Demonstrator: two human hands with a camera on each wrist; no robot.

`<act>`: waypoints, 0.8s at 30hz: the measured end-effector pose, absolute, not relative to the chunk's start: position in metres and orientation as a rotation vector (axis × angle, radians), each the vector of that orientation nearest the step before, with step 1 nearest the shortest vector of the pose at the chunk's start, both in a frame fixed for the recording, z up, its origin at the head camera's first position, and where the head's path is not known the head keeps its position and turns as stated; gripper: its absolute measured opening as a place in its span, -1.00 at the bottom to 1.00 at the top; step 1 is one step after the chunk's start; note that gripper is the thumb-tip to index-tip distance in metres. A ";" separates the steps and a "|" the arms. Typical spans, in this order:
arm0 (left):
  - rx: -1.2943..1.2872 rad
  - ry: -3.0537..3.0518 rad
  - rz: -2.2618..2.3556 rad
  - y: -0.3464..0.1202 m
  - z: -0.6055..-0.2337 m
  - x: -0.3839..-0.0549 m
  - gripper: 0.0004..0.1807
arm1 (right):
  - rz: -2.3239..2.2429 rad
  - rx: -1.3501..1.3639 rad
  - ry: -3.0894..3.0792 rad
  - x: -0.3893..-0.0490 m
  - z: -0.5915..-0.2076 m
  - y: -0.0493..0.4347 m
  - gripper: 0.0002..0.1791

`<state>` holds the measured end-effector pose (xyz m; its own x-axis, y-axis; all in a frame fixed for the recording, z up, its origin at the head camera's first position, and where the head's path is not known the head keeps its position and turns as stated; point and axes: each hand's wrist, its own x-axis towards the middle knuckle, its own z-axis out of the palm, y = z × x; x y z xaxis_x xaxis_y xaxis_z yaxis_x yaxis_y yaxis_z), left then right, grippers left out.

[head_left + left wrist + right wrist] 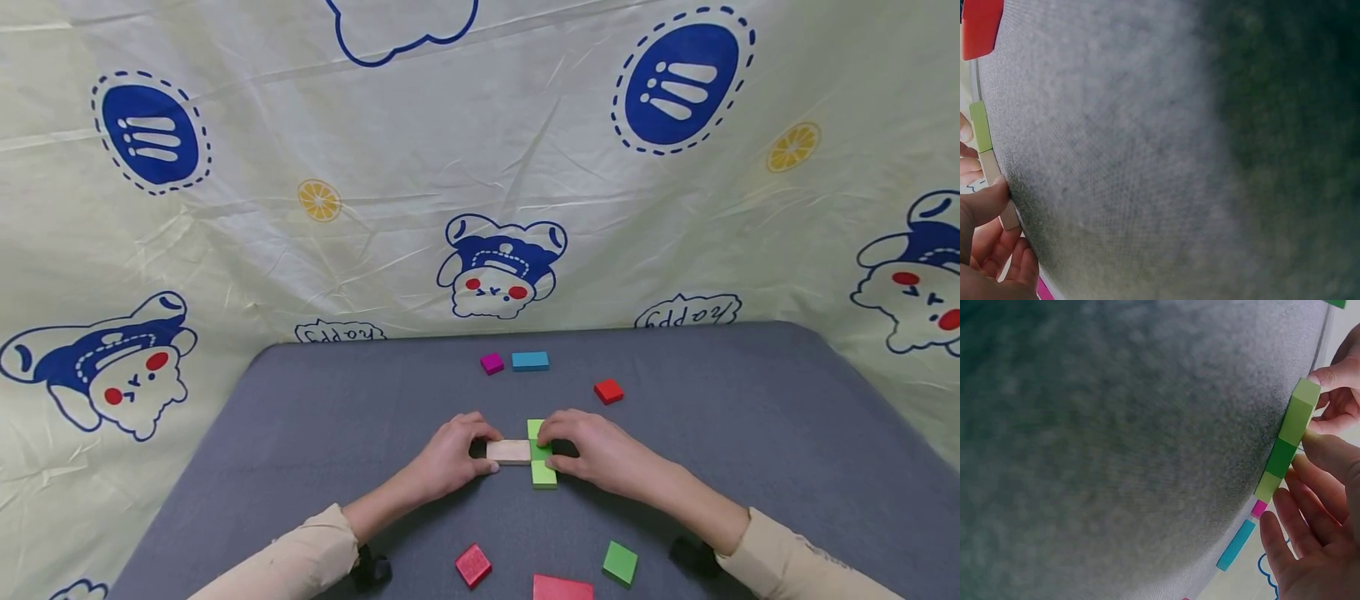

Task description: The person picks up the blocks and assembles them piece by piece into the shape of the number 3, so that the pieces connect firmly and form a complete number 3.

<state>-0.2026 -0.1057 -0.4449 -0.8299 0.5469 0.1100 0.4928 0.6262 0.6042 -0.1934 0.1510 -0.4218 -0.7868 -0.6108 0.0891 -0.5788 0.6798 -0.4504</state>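
Note:
My left hand (452,457) pinches the left end of a plain wooden block (510,452), thumb on the near side and fingers on the far side. The block's right end meets a short column of green blocks: a darker green block (539,451) between a far light green block (534,428) and a near light green block (543,475). At the column's right side, my right hand (600,450) holds the darker green block between thumb and fingers, partly covering it. In the right wrist view, the light green block (1299,419) lies close to the right thumb.
Toward the back of the grey table (337,400) lie a magenta block (492,363), a blue block (530,362) and a red block (609,391). Nearer are a red block (473,566), a green block (620,563) and a pinkish-red block (562,587) cut by the frame edge.

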 end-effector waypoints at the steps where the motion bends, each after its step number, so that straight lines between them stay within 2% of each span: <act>1: 0.882 2.756 0.986 -0.106 -0.445 -0.202 -0.73 | -0.717 -0.998 2.817 -0.194 -0.422 0.151 -0.72; 7: 0.874 2.762 1.006 -0.106 -0.446 -0.200 -0.70 | -0.709 -1.002 2.818 -0.194 -0.423 0.151 -0.74; 15: 0.843 2.747 1.034 -0.105 -0.444 -0.192 -0.48 | -0.719 -0.960 2.811 -0.194 -0.423 0.149 -0.74; 24: 0.961 2.653 1.227 -0.093 -0.432 -0.174 -0.74 | -0.738 -0.986 2.818 -0.194 -0.424 0.150 -0.75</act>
